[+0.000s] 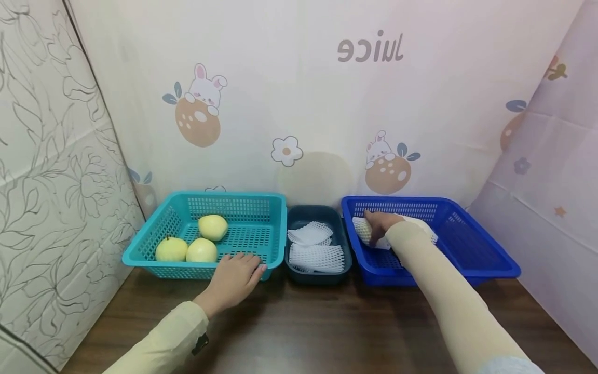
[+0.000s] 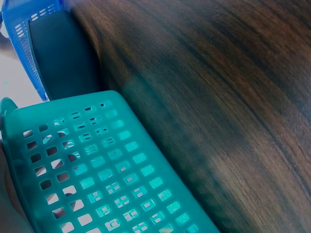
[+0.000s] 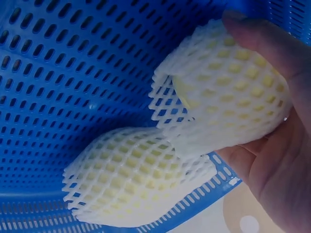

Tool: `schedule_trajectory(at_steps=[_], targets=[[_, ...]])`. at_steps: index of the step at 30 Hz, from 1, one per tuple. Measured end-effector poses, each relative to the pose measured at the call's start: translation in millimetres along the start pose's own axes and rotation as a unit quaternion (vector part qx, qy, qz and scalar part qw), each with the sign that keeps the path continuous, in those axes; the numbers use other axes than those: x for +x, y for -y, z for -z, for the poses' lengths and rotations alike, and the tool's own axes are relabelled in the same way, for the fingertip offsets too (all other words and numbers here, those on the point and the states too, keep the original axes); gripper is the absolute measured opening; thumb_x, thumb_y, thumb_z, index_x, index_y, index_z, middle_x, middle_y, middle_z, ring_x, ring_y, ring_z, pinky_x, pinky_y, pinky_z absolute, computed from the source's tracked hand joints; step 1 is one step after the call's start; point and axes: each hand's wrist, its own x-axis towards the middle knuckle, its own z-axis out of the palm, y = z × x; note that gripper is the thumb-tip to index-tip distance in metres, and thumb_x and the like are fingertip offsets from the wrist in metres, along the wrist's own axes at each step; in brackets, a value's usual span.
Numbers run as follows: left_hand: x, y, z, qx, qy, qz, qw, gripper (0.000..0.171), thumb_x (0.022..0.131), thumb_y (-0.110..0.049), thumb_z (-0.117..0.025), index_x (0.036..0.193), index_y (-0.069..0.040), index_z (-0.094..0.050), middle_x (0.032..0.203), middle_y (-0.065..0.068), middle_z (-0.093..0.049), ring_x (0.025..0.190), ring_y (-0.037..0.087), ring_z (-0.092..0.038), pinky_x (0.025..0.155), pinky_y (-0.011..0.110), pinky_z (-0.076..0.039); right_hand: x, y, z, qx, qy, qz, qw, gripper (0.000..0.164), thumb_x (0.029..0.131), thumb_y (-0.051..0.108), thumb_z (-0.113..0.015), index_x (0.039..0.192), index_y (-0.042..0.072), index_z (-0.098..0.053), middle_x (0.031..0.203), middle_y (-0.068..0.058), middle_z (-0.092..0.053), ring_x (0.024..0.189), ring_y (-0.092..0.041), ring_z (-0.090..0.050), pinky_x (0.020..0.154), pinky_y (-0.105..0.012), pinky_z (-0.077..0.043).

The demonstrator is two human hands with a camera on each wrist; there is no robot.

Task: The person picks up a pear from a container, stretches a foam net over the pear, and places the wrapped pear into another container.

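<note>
In the right wrist view, my right hand [image 3: 277,141] grips a pale yellow pear in a white foam net [image 3: 228,92], thumb on one side and fingers beneath. It is inside the blue basket [image 1: 476,244]. Just below lies another netted pear [image 3: 131,174], very near or touching the first. My left hand [image 1: 235,280] rests on the front rim of the teal basket [image 1: 140,254], its fingertips partly hidden; only a blurred edge of it shows in the left wrist view. Three bare pears [image 1: 212,228] lie at the teal basket's left side.
Between the two baskets stands a small dark bin [image 1: 345,259] with white foam nets [image 1: 317,258] in it. All three containers stand on a dark wooden table [image 1: 308,327], close to a printed back curtain [image 1: 317,104].
</note>
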Motion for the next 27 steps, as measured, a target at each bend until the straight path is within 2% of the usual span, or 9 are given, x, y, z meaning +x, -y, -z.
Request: schedule_trajectory(at_steps=[4,8,10,12,15,17,22,27], targets=[[0.5,-1.4,0.6,0.002,-0.004,-0.001,1.0000,0.027,0.098,-0.038,-0.050,0.093,-0.017,-0.066,0.097,0.001,-0.068,0.093,0.025,-0.061,0.080,0.048,-0.046,-2,0,7,-0.014,-0.003,0.008,1.000,0.099,0.074,0.017,-0.082,0.151,0.006,-0.020,0.149,-0.029,-0.024,0.132,-0.050,-0.024,0.098,-0.068,-0.025],[-0.7,-1.8,1.1,-0.001,-0.002,-0.001,1.0000,0.025,0.098,-0.037,-0.051,0.093,-0.017,-0.065,0.094,0.001,-0.068,0.090,0.024,-0.060,0.078,0.047,-0.046,-10,4,20,-0.058,-0.011,0.034,0.998,0.092,0.072,0.019,-0.083,0.147,0.006,-0.032,0.147,-0.027,-0.031,0.132,-0.048,-0.027,0.100,-0.064,-0.026],[-0.8,-1.2,0.6,0.001,-0.003,-0.002,1.0000,0.025,0.098,-0.037,-0.051,0.092,-0.017,-0.065,0.094,0.001,-0.068,0.090,0.024,-0.060,0.078,0.047,-0.047,-16,7,29,-0.091,-0.017,0.054,0.994,0.087,0.073,0.020,-0.082,0.145,0.005,-0.036,0.145,-0.027,-0.034,0.130,-0.046,-0.033,0.099,-0.062,-0.031],[0.1,-0.2,0.0,0.003,-0.005,-0.005,1.0000,0.024,0.098,-0.036,-0.051,0.089,-0.018,-0.064,0.092,0.000,-0.067,0.088,0.024,-0.060,0.077,0.046,-0.047,-26,11,38,-0.109,-0.024,0.066,0.992,0.082,0.075,0.020,-0.081,0.143,0.005,-0.038,0.143,-0.027,-0.037,0.127,-0.045,-0.038,0.096,-0.060,-0.034],[1.2,0.2,-0.4,0.003,-0.005,-0.008,1.0000,0.024,0.098,-0.036,-0.051,0.087,-0.018,-0.062,0.091,0.000,-0.066,0.088,0.024,-0.060,0.076,0.046,-0.047,-45,17,46,-0.136,-0.042,0.105,0.984,0.070,0.079,0.018,-0.077,0.137,0.001,-0.043,0.136,-0.028,-0.044,0.120,-0.043,-0.046,0.094,-0.057,-0.039],[2.3,0.2,0.2,0.001,-0.002,-0.008,1.0000,0.024,0.098,-0.037,-0.050,0.087,-0.018,-0.062,0.090,0.001,-0.066,0.088,0.024,-0.060,0.077,0.047,-0.047,-58,20,48,-0.147,-0.057,0.128,0.979,0.062,0.083,0.018,-0.074,0.135,-0.001,-0.045,0.134,-0.027,-0.047,0.120,-0.043,-0.046,0.095,-0.057,-0.038],[3.2,0.4,1.6,-0.005,0.006,-0.007,0.9999,0.025,0.098,-0.037,-0.050,0.088,-0.018,-0.062,0.092,0.001,-0.066,0.089,0.024,-0.060,0.078,0.047,-0.047,-83,21,43,-0.162,-0.087,0.173,0.967,0.054,0.090,0.023,-0.066,0.134,-0.002,-0.047,0.133,-0.025,-0.050,0.121,-0.041,-0.047,0.098,-0.056,-0.036],[0.7,0.1,2.3,-0.010,0.010,-0.005,0.9999,0.025,0.099,-0.037,-0.049,0.086,-0.018,-0.061,0.093,0.001,-0.066,0.089,0.025,-0.059,0.077,0.046,-0.046,-103,14,23,-0.149,-0.127,0.203,0.959,0.052,0.094,0.033,-0.059,0.133,0.000,-0.051,0.131,-0.021,-0.053,0.122,-0.039,-0.048,0.098,-0.055,-0.036]])
